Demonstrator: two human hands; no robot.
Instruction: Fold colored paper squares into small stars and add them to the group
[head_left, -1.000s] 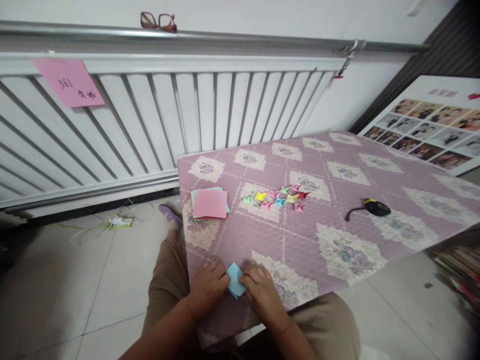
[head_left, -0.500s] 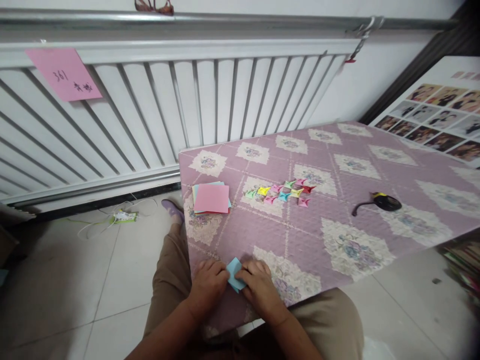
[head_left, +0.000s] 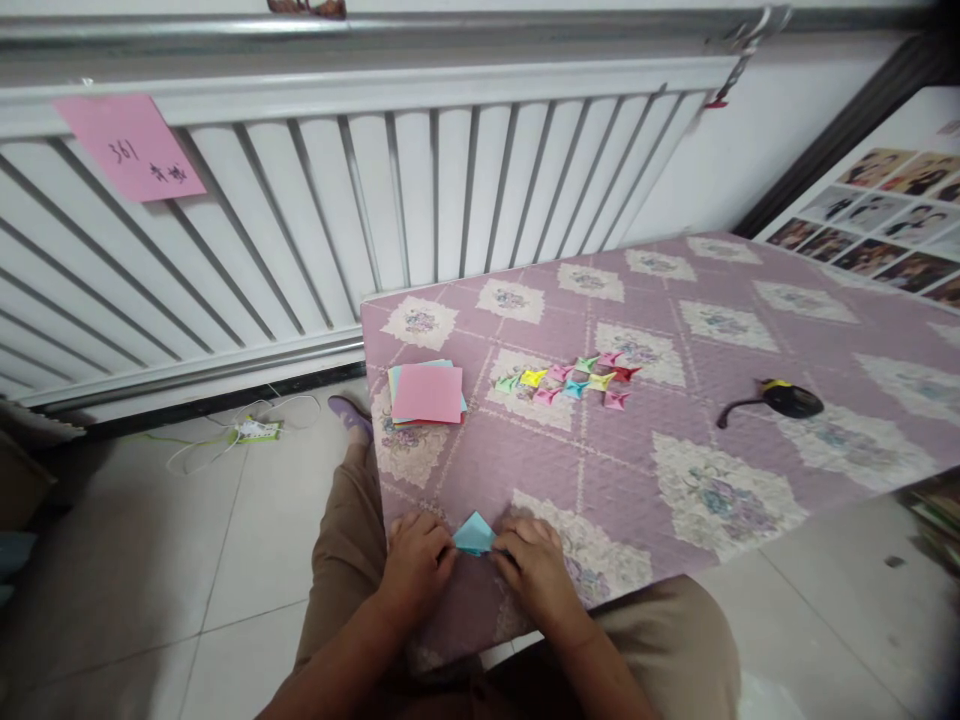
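A light blue piece of folded paper (head_left: 475, 532), now triangular with its point away from me, lies near the front edge of the cloth-covered table (head_left: 525, 460). My left hand (head_left: 418, 562) pinches its left corner. At the right corner, the fingers of my right hand (head_left: 532, 566) are closed on the same paper. Beyond my left hand sits a stack of square paper sheets (head_left: 428, 392), pink on top with other colours peeking out. Several small folded paper pieces (head_left: 576, 388) in green, yellow, pink, blue and red lie grouped in the middle of the table.
A black object with a thin curved stem and a yellow patch (head_left: 791, 399) rests to the right. Behind the table stands a white radiator (head_left: 420, 200) with a pink note (head_left: 129, 148). A photo board (head_left: 885, 215) leans at the far right. A power strip (head_left: 256, 430) lies on the floor.
The blue paper has gone from a diamond shape to a triangle, its near half folded up. Both hands now hold its side corners. The view has shifted slightly.
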